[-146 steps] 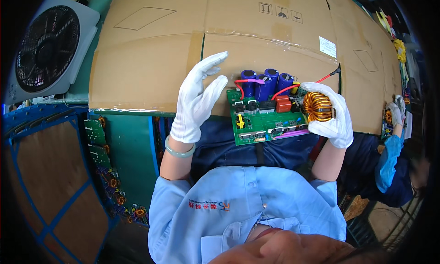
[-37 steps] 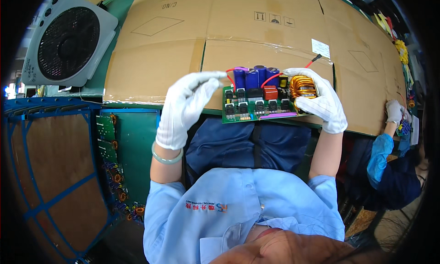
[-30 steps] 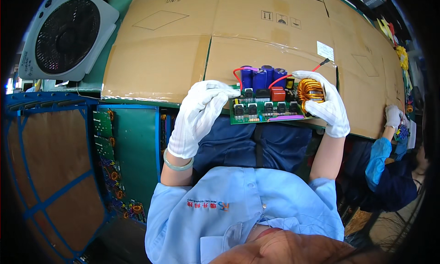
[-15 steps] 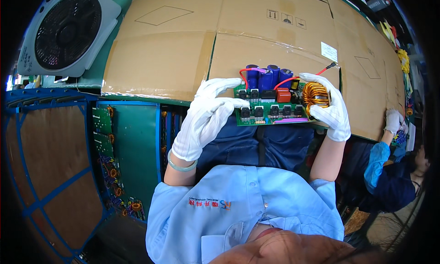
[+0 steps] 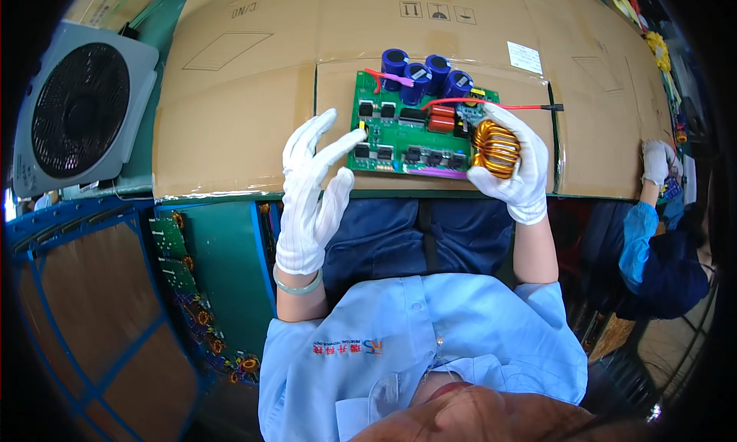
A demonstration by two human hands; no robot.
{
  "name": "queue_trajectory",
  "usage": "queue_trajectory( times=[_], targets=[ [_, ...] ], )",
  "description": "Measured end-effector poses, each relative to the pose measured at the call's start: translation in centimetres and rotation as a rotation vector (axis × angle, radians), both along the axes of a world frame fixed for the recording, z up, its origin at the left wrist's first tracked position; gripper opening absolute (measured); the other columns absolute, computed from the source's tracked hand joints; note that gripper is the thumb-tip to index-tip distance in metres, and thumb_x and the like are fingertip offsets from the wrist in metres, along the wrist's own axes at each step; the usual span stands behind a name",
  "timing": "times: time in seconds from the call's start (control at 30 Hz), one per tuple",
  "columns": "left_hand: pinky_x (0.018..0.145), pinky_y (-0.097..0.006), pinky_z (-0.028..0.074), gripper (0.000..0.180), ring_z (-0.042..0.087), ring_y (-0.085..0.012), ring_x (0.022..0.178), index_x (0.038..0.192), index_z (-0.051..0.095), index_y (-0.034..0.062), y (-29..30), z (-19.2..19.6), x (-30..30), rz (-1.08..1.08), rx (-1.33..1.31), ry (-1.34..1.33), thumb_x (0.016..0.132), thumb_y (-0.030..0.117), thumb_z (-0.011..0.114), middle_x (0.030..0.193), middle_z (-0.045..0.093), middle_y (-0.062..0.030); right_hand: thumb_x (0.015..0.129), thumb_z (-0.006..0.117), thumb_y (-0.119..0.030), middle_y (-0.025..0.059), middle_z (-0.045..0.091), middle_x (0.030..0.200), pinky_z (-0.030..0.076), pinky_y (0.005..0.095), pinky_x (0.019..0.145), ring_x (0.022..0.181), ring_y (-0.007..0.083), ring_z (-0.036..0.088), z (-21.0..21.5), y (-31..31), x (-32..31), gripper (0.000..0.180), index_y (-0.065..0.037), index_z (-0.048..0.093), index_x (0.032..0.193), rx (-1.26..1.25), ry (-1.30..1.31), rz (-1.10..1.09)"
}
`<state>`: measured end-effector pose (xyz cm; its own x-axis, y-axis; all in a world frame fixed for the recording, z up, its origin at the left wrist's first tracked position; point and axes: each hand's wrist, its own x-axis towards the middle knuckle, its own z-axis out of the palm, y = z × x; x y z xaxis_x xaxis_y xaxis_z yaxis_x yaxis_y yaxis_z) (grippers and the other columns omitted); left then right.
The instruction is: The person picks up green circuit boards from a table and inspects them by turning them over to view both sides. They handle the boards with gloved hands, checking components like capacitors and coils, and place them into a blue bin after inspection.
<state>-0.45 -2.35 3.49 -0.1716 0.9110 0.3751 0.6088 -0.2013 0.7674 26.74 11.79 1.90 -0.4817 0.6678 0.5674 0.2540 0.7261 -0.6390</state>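
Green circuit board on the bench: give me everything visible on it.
The green circuit board lies flat on the cardboard-covered bench near its front edge. It carries four blue cylindrical capacitors at the far edge, black components, a red block and a copper-wound toroid coil. A red wire runs rightward. The gloved left hand fingers touch its left edge; the right hand cups the coil.

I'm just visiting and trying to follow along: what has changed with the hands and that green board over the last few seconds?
The green circuit board was held tilted up off the cardboard; now it lies flatter on the cardboard sheet. The left hand has opened, only its fingertips at the board's left edge. The right hand still grips the copper coil end. The grey fan stays at the left.
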Motion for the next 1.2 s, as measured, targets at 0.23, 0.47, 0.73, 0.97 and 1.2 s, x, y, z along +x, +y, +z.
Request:
queue_trajectory(
  times=[0.23, 0.47, 0.73, 0.97, 1.2],
  targets=[
    [0.114, -0.045, 0.036, 0.029, 0.049, -0.0368, 0.133, 0.121, 0.073, 0.0077, 0.4, -3.3, -0.4, 0.127, -0.06, 0.125, 0.093, 0.012, 0.066, 0.139, 0.058, -0.0213, 0.071, 0.09, -0.044, 0.0133, 0.073, 0.113, 0.059, 0.0367, 0.083, 0.093, 0.0302, 0.073, -1.2, -0.1, -0.6, 0.067, -0.004, 0.067, 0.12, 0.155, -0.206, 0.027],
    [0.089, -0.031, 0.049, 0.022, 0.063, -0.0173, 0.098, 0.117, 0.071, 0.0001, 0.5, -4.1, -0.4, 0.357, -0.075, -0.302, 0.1, 0.01, 0.06, 0.12, 0.071, -0.0133, 0.077, 0.083, -0.028, 0.0195, 0.072, 0.112, 0.052, 0.0313, 0.069, 0.083, 0.0265, 0.07, -0.2, 0.5, 3.5, 0.058, 0.003, 0.067, 0.124, -0.142, -0.203, 0.1],
    [0.066, -0.023, 0.046, 0.025, 0.062, -0.0107, 0.079, 0.113, 0.069, -0.0055, 1.2, -5.7, -0.2, 0.417, -0.076, -0.398, 0.105, 0.012, 0.054, 0.106, 0.075, -0.0145, 0.096, 0.058, -0.003, 0.021, 0.071, 0.112, 0.053, 0.0298, 0.081, 0.097, 0.0233, 0.069, -5.5, 0.2, 4.5, 0.022, 0.009, 0.067, 0.112, -0.52, 0.418, -0.2],
    [0.071, -0.026, 0.049, 0.024, 0.064, -0.0138, 0.079, 0.109, 0.07, -0.0063, 1.1, -5.7, -0.1, 0.434, -0.077, -0.36, 0.104, 0.011, 0.054, 0.105, 0.075, -0.0159, 0.087, 0.06, 0.012, 0.0205, 0.073, 0.107, 0.055, 0.0378, 0.092, 0.102, 0.0287, 0.071, -4.0, 0.1, 3.4, 0.022, 0.008, 0.068, 0.107, -0.445, 0.222, -0.223],
    [0.079, -0.029, 0.053, 0.023, 0.067, -0.0167, 0.082, 0.107, 0.07, -0.0077, 1.2, -5.6, 0.1, 0.435, -0.072, -0.338, 0.104, 0.009, 0.055, 0.104, 0.074, -0.017, 0.089, 0.06, 0.009, 0.0222, 0.072, 0.107, 0.056, 0.0383, 0.092, 0.101, 0.0298, 0.071, -4.8, 0.2, 3.5, 0.019, 0.009, 0.068, 0.106, -0.414, 0.314, -0.194]
  ],
)
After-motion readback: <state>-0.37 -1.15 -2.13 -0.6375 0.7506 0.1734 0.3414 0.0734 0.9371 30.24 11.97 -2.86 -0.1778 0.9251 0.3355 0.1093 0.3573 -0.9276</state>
